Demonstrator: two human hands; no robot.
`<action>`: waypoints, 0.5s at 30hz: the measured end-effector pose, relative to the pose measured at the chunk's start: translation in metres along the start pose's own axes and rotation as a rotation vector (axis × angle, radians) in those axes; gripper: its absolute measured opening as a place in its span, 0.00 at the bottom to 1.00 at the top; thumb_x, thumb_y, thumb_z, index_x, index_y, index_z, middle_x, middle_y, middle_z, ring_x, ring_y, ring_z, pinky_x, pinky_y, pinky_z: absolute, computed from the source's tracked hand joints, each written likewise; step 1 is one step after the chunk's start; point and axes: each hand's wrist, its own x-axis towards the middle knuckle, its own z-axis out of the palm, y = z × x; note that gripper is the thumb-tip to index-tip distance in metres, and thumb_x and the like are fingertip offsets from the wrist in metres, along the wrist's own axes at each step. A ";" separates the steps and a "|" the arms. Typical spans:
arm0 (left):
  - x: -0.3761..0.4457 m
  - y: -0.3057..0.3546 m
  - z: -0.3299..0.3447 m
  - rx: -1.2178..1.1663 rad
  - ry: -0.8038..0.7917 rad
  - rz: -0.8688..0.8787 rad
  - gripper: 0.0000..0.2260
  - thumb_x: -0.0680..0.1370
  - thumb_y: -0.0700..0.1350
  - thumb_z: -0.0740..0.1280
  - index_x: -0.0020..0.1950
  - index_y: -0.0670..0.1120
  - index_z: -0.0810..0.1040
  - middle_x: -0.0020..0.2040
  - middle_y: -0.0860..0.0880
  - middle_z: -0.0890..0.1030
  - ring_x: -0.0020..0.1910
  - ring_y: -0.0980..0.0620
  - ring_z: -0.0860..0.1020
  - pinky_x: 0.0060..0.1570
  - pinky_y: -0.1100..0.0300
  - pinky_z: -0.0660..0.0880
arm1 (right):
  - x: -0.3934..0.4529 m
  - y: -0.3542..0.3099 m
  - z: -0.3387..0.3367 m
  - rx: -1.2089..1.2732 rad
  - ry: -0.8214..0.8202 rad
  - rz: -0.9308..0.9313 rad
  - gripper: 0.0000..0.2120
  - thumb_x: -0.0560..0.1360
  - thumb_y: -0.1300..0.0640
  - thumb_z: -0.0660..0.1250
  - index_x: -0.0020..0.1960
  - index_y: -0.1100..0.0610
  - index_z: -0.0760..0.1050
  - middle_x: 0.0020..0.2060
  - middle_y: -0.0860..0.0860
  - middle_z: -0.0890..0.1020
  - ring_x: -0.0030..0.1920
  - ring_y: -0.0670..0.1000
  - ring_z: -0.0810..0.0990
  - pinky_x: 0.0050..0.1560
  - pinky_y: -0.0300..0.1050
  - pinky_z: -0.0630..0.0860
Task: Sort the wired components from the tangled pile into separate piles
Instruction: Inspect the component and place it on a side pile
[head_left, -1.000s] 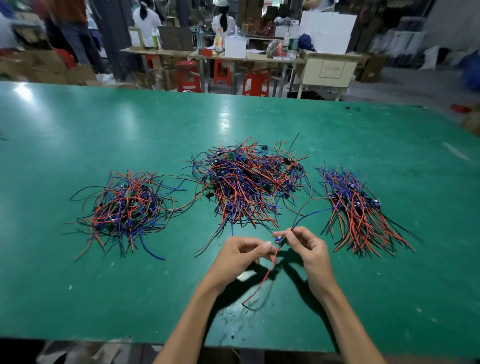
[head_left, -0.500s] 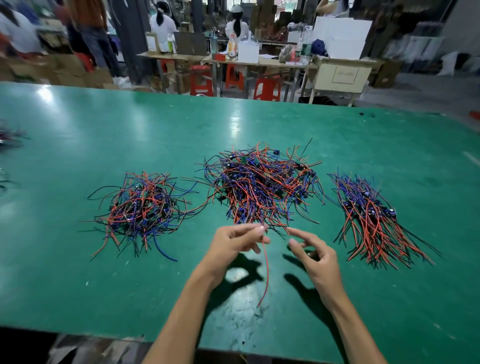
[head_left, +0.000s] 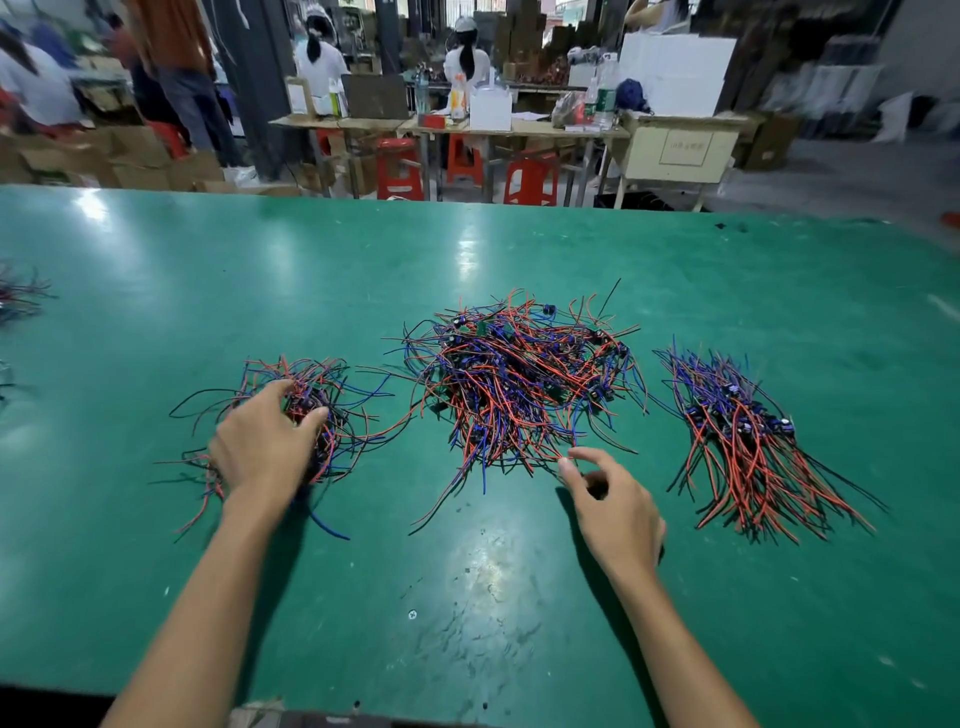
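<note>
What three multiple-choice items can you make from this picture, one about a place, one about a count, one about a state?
1. Where does the left hand rest?
A. on the left wire pile
B. on the middle wire pile
C. on the bare green table

2. How many wire piles lie in a row in front of the person?
A. two
B. three
C. five

3. How do the wires of the right wire pile lie?
A. wound on a spool
B. coiled in a ring
C. roughly side by side

Answers:
1 A: its fingers lie on the left pile.
2 B: a left, a middle and a right pile are visible.
3 C: its strands run mostly one way, fanning toward the person.
</note>
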 end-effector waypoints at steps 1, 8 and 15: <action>-0.013 0.010 0.005 -0.091 0.024 0.055 0.18 0.75 0.57 0.73 0.63 0.53 0.81 0.41 0.46 0.84 0.45 0.41 0.83 0.45 0.51 0.76 | 0.001 0.001 0.001 -0.007 0.015 0.006 0.10 0.78 0.32 0.61 0.55 0.33 0.76 0.42 0.38 0.81 0.44 0.46 0.76 0.48 0.46 0.62; -0.133 0.087 0.056 -0.459 -0.137 0.457 0.09 0.79 0.45 0.70 0.58 0.53 0.82 0.45 0.53 0.78 0.47 0.54 0.75 0.48 0.53 0.76 | -0.003 -0.001 -0.003 0.097 0.084 0.033 0.07 0.81 0.42 0.63 0.49 0.41 0.78 0.44 0.41 0.83 0.44 0.50 0.80 0.46 0.45 0.67; -0.149 0.099 0.066 -0.264 -0.082 0.625 0.25 0.79 0.51 0.70 0.75 0.59 0.69 0.74 0.50 0.68 0.63 0.49 0.67 0.59 0.55 0.63 | -0.039 -0.009 -0.011 0.230 0.185 -0.441 0.09 0.83 0.48 0.56 0.50 0.50 0.73 0.36 0.42 0.76 0.35 0.45 0.74 0.37 0.46 0.69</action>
